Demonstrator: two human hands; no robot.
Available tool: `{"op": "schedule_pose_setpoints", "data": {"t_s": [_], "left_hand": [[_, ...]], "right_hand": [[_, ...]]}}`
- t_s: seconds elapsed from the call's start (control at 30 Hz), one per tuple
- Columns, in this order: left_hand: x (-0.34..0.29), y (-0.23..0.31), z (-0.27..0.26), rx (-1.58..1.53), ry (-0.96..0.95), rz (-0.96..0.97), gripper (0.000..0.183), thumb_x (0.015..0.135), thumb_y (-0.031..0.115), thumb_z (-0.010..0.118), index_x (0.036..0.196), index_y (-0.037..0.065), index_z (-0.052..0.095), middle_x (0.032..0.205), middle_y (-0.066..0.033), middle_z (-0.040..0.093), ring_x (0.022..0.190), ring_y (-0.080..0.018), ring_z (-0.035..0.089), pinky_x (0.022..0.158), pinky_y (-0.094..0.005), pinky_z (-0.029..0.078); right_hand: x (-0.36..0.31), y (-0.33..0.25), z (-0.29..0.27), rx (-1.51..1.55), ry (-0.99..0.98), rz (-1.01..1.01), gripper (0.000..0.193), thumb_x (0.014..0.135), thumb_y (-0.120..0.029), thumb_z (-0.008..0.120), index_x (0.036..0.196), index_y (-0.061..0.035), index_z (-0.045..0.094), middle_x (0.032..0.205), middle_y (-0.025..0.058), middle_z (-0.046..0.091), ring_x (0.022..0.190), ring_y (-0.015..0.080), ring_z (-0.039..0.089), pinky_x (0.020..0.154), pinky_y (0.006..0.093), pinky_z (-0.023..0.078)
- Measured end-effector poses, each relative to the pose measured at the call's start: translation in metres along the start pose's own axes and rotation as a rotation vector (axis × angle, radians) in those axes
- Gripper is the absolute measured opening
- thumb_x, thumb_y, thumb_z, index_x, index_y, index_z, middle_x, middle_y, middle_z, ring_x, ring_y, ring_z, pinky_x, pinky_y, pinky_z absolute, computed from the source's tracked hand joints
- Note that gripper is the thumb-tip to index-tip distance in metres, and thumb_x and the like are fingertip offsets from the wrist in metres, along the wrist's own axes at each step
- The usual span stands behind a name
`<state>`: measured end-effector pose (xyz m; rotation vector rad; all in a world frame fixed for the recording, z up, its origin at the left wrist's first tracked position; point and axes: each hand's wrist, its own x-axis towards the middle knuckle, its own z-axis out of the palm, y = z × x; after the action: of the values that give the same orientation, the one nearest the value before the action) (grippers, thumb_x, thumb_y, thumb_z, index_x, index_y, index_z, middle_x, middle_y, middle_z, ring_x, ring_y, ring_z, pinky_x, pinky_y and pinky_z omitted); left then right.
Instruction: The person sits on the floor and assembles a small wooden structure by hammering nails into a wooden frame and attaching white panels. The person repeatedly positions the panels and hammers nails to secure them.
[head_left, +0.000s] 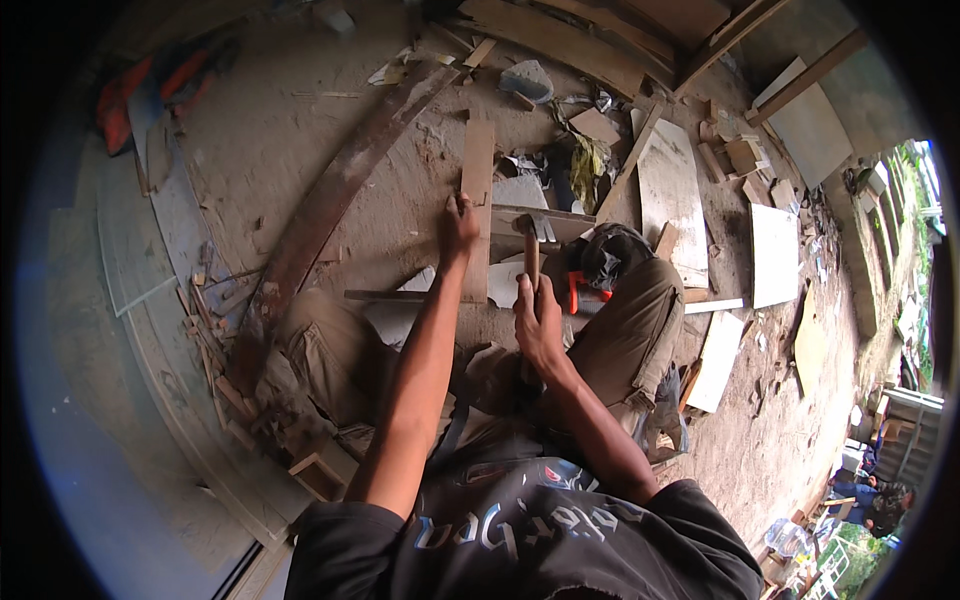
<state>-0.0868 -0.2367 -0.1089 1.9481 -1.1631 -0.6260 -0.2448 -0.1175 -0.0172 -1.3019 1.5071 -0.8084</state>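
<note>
My left hand [461,222] is closed on the left edge of a narrow upright wooden board [477,160], between my bent legs. Something thin and dark shows by the fingertips, too small to name. My right hand [540,318] is wrapped round the wooden handle of a hammer [533,258]. The hammer's metal head is just right of that board, over a second plank [570,224] that runs crosswise from it. Whether the hammer head touches the plank, I cannot tell.
A long dark beam [340,190] lies at the left. A red-orange tool handle [575,292] is beside my right knee, near a black bag [615,252]. Pale panels [672,190] and wood scraps litter the right floor. Another person [880,508] is far right.
</note>
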Motion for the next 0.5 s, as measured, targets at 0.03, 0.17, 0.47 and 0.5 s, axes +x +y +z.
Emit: {"op": "schedule_pose_setpoints", "data": {"t_s": [0.03,0.17,0.47,0.5], "left_hand": [[0.0,-0.001,-0.002,0.016,-0.016,0.1,0.039,0.095,0.033,0.045,0.105,-0.003,0.057,0.098,-0.0309,0.062,0.091,-0.0493,0.059,0.074,-0.0516,0.048],[0.005,-0.01,-0.001,0.009,-0.015,0.199,0.031,0.091,0.023,0.05,0.108,-0.003,0.054,0.096,-0.0298,0.062,0.078,-0.0485,0.06,0.065,-0.0522,0.049],[-0.004,0.024,-0.008,0.251,0.191,0.192,0.042,0.091,0.028,0.051,0.124,0.002,0.048,0.111,-0.0268,0.056,0.1,-0.0413,0.056,0.081,-0.0502,0.048],[-0.011,0.039,-0.006,0.253,0.131,-0.072,0.041,0.091,0.023,0.052,0.125,0.002,0.048,0.122,-0.0227,0.052,0.114,-0.0392,0.049,0.085,-0.049,0.046]], "right_hand": [[-0.004,0.002,-0.002,0.061,-0.003,0.023,0.027,0.101,-0.028,0.043,0.103,-0.0019,0.048,0.066,0.0114,0.051,0.057,0.0226,0.05,0.053,0.0371,0.04],[-0.001,0.001,-0.002,0.189,-0.024,0.032,0.031,0.102,-0.03,0.042,0.112,-0.0016,0.05,0.068,0.0019,0.046,0.059,0.0099,0.042,0.053,0.0296,0.038],[0.017,0.009,-0.021,0.153,0.037,-0.054,0.03,0.101,-0.031,0.046,0.115,-0.0037,0.049,0.066,-0.0047,0.04,0.052,0.0039,0.035,0.046,0.0215,0.03],[0.016,0.023,-0.025,0.148,0.061,-0.054,0.03,0.1,-0.029,0.048,0.115,-0.0026,0.05,0.067,-0.0028,0.043,0.055,0.0051,0.037,0.048,0.0228,0.032]]}}
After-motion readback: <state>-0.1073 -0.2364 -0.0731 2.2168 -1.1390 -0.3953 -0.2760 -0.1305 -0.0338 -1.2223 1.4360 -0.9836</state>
